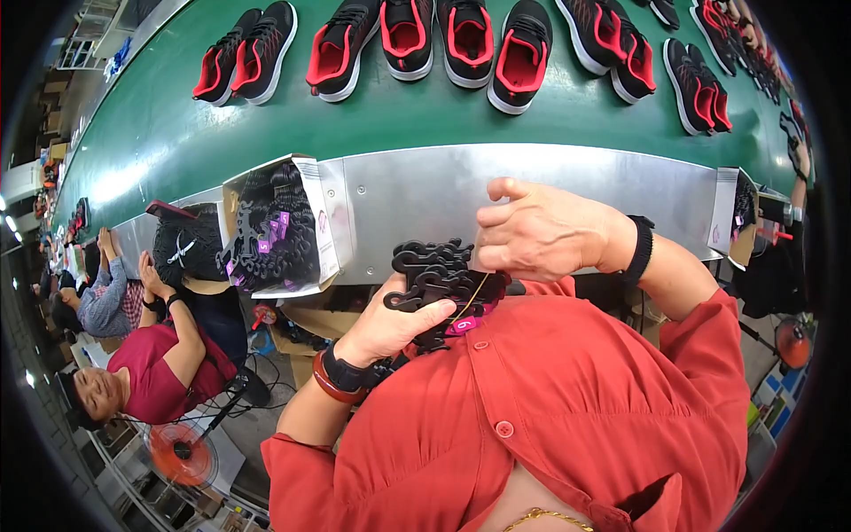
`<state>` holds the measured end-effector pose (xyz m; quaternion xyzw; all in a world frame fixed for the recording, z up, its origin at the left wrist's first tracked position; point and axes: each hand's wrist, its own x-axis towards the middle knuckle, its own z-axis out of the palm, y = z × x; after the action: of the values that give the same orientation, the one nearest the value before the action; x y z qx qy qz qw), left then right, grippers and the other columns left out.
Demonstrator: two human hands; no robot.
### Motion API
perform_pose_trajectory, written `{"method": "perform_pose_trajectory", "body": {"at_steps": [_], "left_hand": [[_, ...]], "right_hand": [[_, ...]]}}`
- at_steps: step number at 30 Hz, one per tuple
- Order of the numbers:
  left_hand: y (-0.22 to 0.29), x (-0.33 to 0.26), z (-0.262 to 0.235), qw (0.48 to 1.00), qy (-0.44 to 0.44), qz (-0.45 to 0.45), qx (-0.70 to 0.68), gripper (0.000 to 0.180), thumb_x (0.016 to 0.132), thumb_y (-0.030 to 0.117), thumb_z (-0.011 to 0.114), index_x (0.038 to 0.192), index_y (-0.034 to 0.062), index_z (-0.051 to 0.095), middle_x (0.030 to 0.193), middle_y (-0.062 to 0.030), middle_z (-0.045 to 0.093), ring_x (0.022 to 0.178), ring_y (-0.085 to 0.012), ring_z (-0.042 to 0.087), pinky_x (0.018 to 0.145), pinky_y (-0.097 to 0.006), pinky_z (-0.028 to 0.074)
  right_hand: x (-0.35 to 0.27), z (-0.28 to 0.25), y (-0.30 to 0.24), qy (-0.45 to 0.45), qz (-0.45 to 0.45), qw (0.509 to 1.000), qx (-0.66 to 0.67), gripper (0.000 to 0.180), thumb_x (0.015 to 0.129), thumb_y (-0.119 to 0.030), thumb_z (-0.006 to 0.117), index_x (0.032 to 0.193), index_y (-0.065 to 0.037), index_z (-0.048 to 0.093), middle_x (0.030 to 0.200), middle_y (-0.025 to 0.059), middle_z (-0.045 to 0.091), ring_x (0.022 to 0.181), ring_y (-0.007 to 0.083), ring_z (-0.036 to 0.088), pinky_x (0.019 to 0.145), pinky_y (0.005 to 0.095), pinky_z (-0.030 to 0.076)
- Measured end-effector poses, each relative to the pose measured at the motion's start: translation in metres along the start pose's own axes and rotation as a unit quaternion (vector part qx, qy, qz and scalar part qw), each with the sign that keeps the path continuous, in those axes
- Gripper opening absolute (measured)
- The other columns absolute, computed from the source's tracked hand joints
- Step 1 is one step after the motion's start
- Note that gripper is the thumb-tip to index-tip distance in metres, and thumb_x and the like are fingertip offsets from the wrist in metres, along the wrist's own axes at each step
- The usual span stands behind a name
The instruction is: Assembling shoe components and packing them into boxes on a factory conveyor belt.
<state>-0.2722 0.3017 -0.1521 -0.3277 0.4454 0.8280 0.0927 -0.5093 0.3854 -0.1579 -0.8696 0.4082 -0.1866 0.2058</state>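
A bundle of black plastic shoe hangers [433, 266] is held in front of my red shirt by my left hand [383, 326], whose fingers wrap round it with the thumb on top. A purple tag [462, 325] shows at the bundle's lower end. My right hand [551, 232] is closed just right of the bundle, with its fingers curled in. Between this hand and the bundle runs a thin yellowish rubber band [472, 294], stretched from the fingers. The far side of the bundle and the right fingertips are partly hidden.
An open carton [324, 226] full of black hangers with purple tags stands left at the metal ledge [399, 177]. Another carton [722, 213] is at the right. Black-and-red sneakers [519, 58] line the green conveyor [355, 124]. A co-worker [168, 368] sits at the left, near an orange fan [182, 450].
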Motion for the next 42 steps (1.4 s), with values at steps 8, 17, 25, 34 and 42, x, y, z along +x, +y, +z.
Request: {"method": "perform_pose_trajectory", "body": {"at_steps": [8,17,25,34,42], "left_hand": [[-0.026,-0.003,0.002,0.977,0.181,0.109,-0.014,0.03,0.086,0.008,0.063,0.114,0.0024,0.052,0.105,-0.0042,0.059,0.094,-0.0125,0.056,0.085,-0.028,0.046],[-0.065,0.091,-0.007,0.931,0.15,0.112,-0.313,0.036,0.092,0.036,0.048,0.109,0.006,0.056,0.102,-0.0086,0.063,0.091,-0.0229,0.062,0.08,-0.039,0.052],[-0.084,0.167,-0.015,0.975,0.077,-0.071,-0.195,0.035,0.086,0.028,0.055,0.11,0.0025,0.056,0.102,-0.0111,0.064,0.091,-0.0241,0.063,0.082,-0.039,0.053],[-0.052,0.222,0.007,0.986,0.108,-0.093,0.09,0.023,0.082,0.019,0.065,0.098,0.0039,0.063,0.088,-0.0052,0.066,0.07,-0.0158,0.065,0.061,-0.029,0.054],[-0.026,0.22,0.001,0.963,0.094,-0.125,0.22,0.03,0.076,0.015,0.07,0.1,0.0027,0.059,0.087,-0.0049,0.063,0.072,-0.0134,0.063,0.061,-0.025,0.053]], "right_hand": [[-0.04,0.049,-0.01,0.077,0.078,0.911,0.398,0.01,0.078,-0.017,0.055,0.076,-0.007,0.06,0.093,0.0097,0.062,0.088,0.0251,0.054,0.09,0.0394,0.032],[-0.028,0.081,-0.028,0.132,0.156,0.935,0.291,0.012,0.083,-0.02,0.058,0.078,-0.01,0.061,0.075,0.0093,0.057,0.086,0.0246,0.054,0.084,0.0375,0.037],[-0.11,0.139,-0.036,0.414,0.46,0.422,0.663,0.017,0.088,-0.021,0.055,0.076,-0.009,0.057,0.07,-0.0022,0.054,0.064,0.007,0.048,0.061,0.0223,0.041],[-0.118,0.185,-0.028,0.325,0.392,0.861,-0.018,0.01,0.077,-0.022,0.063,0.072,-0.013,0.061,0.082,0.0014,0.055,0.084,0.0188,0.052,0.083,0.0365,0.038],[-0.119,0.201,-0.006,0.342,0.355,0.867,0.075,0.007,0.078,-0.015,0.062,0.078,-0.008,0.06,0.086,0.0038,0.053,0.085,0.0216,0.05,0.073,0.0327,0.043]]}}
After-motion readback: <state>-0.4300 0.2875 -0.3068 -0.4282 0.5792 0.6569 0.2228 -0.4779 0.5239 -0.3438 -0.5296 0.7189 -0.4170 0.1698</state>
